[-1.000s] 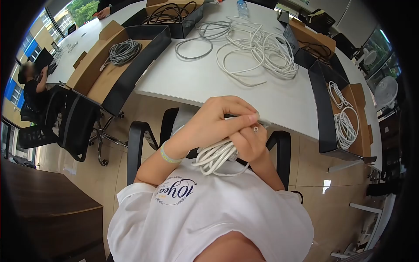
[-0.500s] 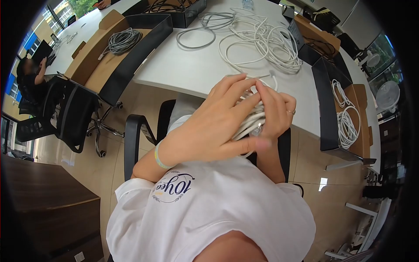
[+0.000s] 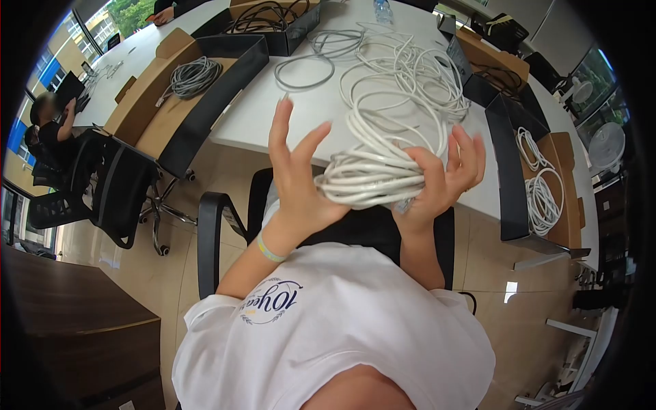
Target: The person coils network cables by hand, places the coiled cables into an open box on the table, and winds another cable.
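Thick loops of white cable (image 3: 372, 179) hang bundled between my hands, just past the table's front edge. My right hand (image 3: 441, 181) grips the right end of the bundle, the thumb below and a finger over the top. At the left end, my left hand (image 3: 297, 181) has its fingers spread and raised, and the base of its thumb seems to touch the loops. A clear piece of plastic (image 3: 404, 203) shows by my right thumb. Behind the bundle, more loose white cable (image 3: 437, 89) lies on the white table (image 3: 266, 116).
Grey cable (image 3: 304, 67) lies on the table. Left, an open box (image 3: 225, 82) holds a grey cable coil (image 3: 195, 77); another box (image 3: 301, 31) contains dark cables. A right-hand box (image 3: 509, 178) holds white coils (image 3: 544, 198). A bottle (image 3: 383, 12) stands behind. A person (image 3: 58, 123) sits left.
My left hand has come off the top of the bundle and moved left, its fingers opening wide. The bundle is now in plain view, still in my right hand.
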{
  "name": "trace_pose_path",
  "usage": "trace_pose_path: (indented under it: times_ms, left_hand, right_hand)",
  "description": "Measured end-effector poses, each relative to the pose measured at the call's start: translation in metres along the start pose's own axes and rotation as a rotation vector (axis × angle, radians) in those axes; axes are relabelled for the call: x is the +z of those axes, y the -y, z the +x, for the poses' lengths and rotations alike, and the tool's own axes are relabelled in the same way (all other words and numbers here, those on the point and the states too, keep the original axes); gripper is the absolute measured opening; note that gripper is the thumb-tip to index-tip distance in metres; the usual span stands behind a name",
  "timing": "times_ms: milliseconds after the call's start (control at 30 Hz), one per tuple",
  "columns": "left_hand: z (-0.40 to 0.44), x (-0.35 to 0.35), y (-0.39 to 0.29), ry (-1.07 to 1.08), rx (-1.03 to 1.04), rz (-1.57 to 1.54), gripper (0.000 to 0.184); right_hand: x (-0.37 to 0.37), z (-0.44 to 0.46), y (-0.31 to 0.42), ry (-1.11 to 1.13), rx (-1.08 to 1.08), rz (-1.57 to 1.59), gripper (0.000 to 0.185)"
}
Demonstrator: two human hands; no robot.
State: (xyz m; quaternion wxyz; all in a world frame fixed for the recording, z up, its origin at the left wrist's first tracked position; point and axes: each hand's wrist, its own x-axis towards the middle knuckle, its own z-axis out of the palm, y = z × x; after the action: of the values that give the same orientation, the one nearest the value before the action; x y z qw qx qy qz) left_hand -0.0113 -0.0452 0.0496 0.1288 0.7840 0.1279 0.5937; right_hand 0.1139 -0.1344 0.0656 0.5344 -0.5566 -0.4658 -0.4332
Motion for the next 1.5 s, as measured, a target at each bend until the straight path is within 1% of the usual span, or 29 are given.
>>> trace_pose_path:
  times_ms: [67, 100, 200, 267, 333, 367, 400, 467, 500, 567, 600, 667, 700, 733, 800, 833, 900, 933, 1000, 1067, 1133, 1200, 1233, 1267, 1333, 1400, 1433, 1467, 1500]
  left_hand:
    - [-0.014, 0.007, 0.003, -0.099, 0.013, -0.040, 0.090]
    - [-0.021, 0.005, 0.003, -0.026, -0.017, -0.017, 0.100]
    - [-0.029, 0.013, 0.014, -0.091, 0.044, -0.182, 0.109]
    - [-0.024, 0.008, 0.022, -0.086, -0.064, -0.278, 0.108]
    - [-0.015, 0.003, 0.028, -0.065, -0.192, -0.377, 0.104]
    - [-0.010, -0.001, 0.035, -0.050, -0.223, -0.405, 0.102]
    - [-0.004, -0.004, 0.043, 0.017, -0.243, -0.471, 0.092]
    - [0.012, -0.012, 0.047, 0.221, -0.416, -0.651, 0.073]
    - [0.025, -0.025, 0.040, 0.386, -0.474, -0.645, 0.049]
    - [0.033, -0.027, 0.044, 0.544, -0.486, -0.618, 0.032]
    - [0.041, -0.029, 0.043, 0.589, -0.444, -0.591, 0.021]
    - [0.052, -0.030, 0.033, 0.778, -0.785, -0.792, 0.020]
    - [0.049, -0.028, 0.040, 0.846, -0.823, -0.918, 0.023]
    - [0.043, -0.027, 0.041, 0.846, -0.830, -0.924, 0.023]
    - [0.033, -0.024, 0.045, 0.871, -0.973, -1.401, 0.027]
    - [0.024, -0.020, 0.049, 0.878, -0.963, -1.526, 0.030]
    - [0.005, -0.015, 0.058, 0.799, -0.988, -1.847, 0.034]
    - [-0.003, -0.014, 0.055, 0.627, -1.102, -2.026, 0.042]
    - [-0.007, -0.013, 0.062, 0.658, -0.981, -1.860, 0.047]
    - [-0.011, -0.015, 0.068, 0.727, -0.919, -1.977, 0.049]
    - [-0.015, -0.017, 0.064, 0.743, -0.900, -2.142, 0.055]
    - [-0.019, -0.030, 0.050, 0.596, -1.093, -2.203, 0.061]
    - [-0.030, -0.027, 0.047, 0.528, -1.081, -2.318, 0.067]
    - [-0.034, -0.029, 0.044, 0.538, -1.119, -2.271, 0.067]
    - [-0.038, -0.029, 0.036, 0.483, -1.030, -2.283, 0.066]
    - [-0.035, -0.031, 0.026, 0.477, -0.933, -2.304, 0.065]
    - [-0.034, -0.030, 0.022, 0.489, -0.863, -2.349, 0.065]
    - [-0.035, -0.029, 0.029, 0.606, -0.789, -2.351, 0.065]
    - [-0.034, -0.028, 0.026, 0.637, -0.782, -2.376, 0.066]
  right_hand:
    - [-0.001, -0.004, -0.008, 0.072, -0.014, 0.072, 0.022]
    - [0.000, -0.006, -0.014, 0.116, -0.001, 0.165, 0.023]
    - [-0.001, -0.010, -0.011, 0.121, -0.030, 0.164, 0.024]
    - [0.000, -0.013, -0.004, 0.097, -0.035, 0.234, 0.024]
    - [-0.005, -0.014, 0.007, 0.331, 0.233, 0.398, 0.025]
    - [-0.004, -0.015, 0.005, 0.388, 0.209, 0.482, 0.028]
    - [-0.002, -0.016, 0.011, 0.439, 0.282, 0.536, 0.029]
    - [0.000, -0.021, 0.017, 0.545, 0.429, 0.714, 0.031]
    - [0.002, -0.021, 0.014, 0.544, 0.424, 0.717, 0.031]
    - [0.002, -0.020, 0.009, 0.632, 0.685, 0.979, 0.029]
    - [0.002, -0.015, 0.012, 0.665, 1.083, 1.202, 0.025]
    - [0.001, -0.020, -0.001, 0.720, 1.304, 1.818, 0.023]
    - [0.002, -0.028, -0.002, 0.774, 1.297, 1.946, 0.021]
    - [0.002, -0.034, -0.002, 0.774, 1.308, 1.940, 0.021]
    - [0.005, -0.041, 0.002, 0.804, 1.291, 2.419, 0.021]
    - [0.005, -0.038, 0.005, 0.833, 1.235, 2.531, 0.019]
    - [0.004, -0.036, 0.000, 0.747, 1.340, 2.595, 0.017]
    - [0.012, -0.040, -0.003, 0.634, 1.219, 2.647, 0.011]
    - [0.015, -0.043, -0.009, 0.598, 1.344, 2.566, 0.008]
    - [0.017, -0.042, -0.008, 0.624, 1.236, 2.516, 0.009]
    - [0.012, -0.035, -0.005, 0.659, 1.315, 2.481, 0.016]
    - [0.013, -0.035, -0.008, 0.654, 1.358, 2.511, 0.015]
    - [0.014, -0.037, -0.009, 0.623, 1.386, 2.504, 0.014]
    - [0.016, -0.038, -0.009, 0.590, 1.412, 2.499, 0.014]
    - [0.018, -0.044, -0.008, 0.599, 1.395, 2.530, 0.015]
    - [0.014, -0.045, -0.006, 0.579, 1.533, 2.298, 0.015]
    - [0.012, -0.044, -0.004, 0.574, 1.534, 2.292, 0.015]
    - [0.010, -0.041, -0.003, 0.571, 1.606, 2.152, 0.016]
    - [0.009, -0.040, -0.002, 0.567, 1.669, 2.010, 0.016]
